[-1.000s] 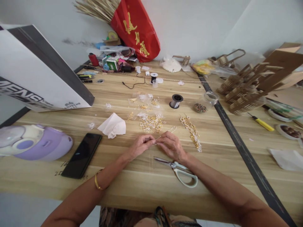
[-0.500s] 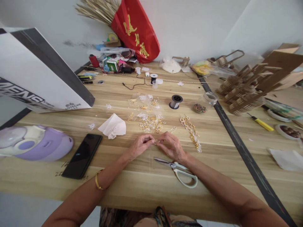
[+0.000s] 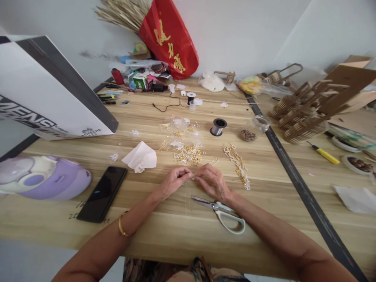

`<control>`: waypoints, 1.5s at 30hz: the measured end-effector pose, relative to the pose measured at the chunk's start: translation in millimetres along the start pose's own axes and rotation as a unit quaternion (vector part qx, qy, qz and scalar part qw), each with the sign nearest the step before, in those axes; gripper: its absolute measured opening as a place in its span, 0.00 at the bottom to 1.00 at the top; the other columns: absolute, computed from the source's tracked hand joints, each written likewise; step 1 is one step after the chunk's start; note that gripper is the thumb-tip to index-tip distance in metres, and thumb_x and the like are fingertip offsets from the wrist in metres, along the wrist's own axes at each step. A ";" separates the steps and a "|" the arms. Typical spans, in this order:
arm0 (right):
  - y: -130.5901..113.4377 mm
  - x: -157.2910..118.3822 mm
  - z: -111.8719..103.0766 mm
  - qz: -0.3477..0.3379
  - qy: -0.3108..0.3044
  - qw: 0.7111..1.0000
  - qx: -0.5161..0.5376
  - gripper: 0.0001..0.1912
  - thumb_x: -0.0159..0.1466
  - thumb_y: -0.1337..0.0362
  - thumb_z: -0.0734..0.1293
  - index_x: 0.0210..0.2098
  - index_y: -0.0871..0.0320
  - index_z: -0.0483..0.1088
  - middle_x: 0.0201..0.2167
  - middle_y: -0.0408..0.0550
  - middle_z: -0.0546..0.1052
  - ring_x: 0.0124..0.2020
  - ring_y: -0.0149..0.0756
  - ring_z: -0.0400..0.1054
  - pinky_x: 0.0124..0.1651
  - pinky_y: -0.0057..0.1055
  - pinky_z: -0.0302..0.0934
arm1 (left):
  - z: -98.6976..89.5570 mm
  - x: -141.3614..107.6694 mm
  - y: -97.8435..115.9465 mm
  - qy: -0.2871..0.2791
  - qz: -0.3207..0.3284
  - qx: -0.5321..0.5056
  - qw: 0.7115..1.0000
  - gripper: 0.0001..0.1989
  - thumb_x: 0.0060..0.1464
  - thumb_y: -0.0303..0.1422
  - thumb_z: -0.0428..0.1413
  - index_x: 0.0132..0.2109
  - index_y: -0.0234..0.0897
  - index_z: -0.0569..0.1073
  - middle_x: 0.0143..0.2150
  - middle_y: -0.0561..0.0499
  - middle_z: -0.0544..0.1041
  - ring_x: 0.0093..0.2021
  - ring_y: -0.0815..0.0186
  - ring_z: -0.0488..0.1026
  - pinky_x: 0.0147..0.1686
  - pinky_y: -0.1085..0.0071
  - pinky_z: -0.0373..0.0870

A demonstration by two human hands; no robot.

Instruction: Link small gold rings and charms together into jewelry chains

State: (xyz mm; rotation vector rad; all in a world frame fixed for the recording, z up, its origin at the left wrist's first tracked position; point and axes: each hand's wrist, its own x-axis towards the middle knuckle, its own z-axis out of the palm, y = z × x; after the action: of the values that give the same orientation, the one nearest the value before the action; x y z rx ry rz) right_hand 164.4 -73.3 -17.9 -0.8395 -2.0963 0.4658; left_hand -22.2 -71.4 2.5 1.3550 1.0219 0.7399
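1. our left hand [image 3: 177,181] and right hand [image 3: 213,181] come nearly tip to tip, fingers pinched on a fine strand [image 3: 193,177]; the exact grip is too small to tell.
2. the fine strand sits between both sets of fingertips, about equally near each; its long axis seems to run rightward and away from the left hand, behind our right fingers.
3. a ringed end [image 3: 216,159] shows just past the right knuckles, pointing away and rightward; we cannot tell whether it joins the strand.
4. beyond both hands lies a heap of beads [image 3: 188,155]; to the right hand's right, linked chains [image 3: 241,169].
5. scissors [image 3: 217,205] lie on our side of the right hand, blades pointing left.
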 end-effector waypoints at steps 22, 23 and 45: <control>3.0 -0.4 2.4 -0.004 -0.005 1.000 -0.004 0.03 0.62 0.67 0.63 0.36 0.57 0.67 0.30 0.48 0.70 0.32 0.35 0.64 0.35 0.33 0.62 | 0.2 2.0 -2.8 0.012 -0.003 -0.011 1.000 0.10 0.46 0.36 0.59 0.31 0.31 0.72 0.27 0.52 0.72 0.28 0.71 0.65 0.29 0.76 0.59; 2.9 -0.4 2.4 -0.004 -0.006 1.000 -0.003 0.03 0.62 0.68 0.63 0.36 0.57 0.67 0.30 0.48 0.70 0.32 0.35 0.64 0.35 0.33 0.62 | 0.1 2.2 -3.6 0.012 -0.002 -0.010 1.000 0.09 0.46 0.35 0.59 0.31 0.31 0.72 0.27 0.52 0.72 0.28 0.71 0.65 0.29 0.76 0.59; 1.9 -0.4 1.7 0.001 -0.006 1.000 -0.003 0.03 0.63 0.67 0.63 0.36 0.58 0.68 0.30 0.49 0.70 0.32 0.35 0.64 0.34 0.32 0.61 | -1.1 4.6 -9.6 0.003 0.006 0.005 1.000 0.08 0.47 0.34 0.57 0.31 0.31 0.73 0.26 0.53 0.72 0.27 0.72 0.65 0.29 0.76 0.59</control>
State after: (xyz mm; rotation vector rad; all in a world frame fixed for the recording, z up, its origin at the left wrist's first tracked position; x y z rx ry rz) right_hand 164.0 -72.3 -20.2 -0.8444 -2.1098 0.4673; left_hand -22.7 -67.9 -7.6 1.3695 1.0236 0.7491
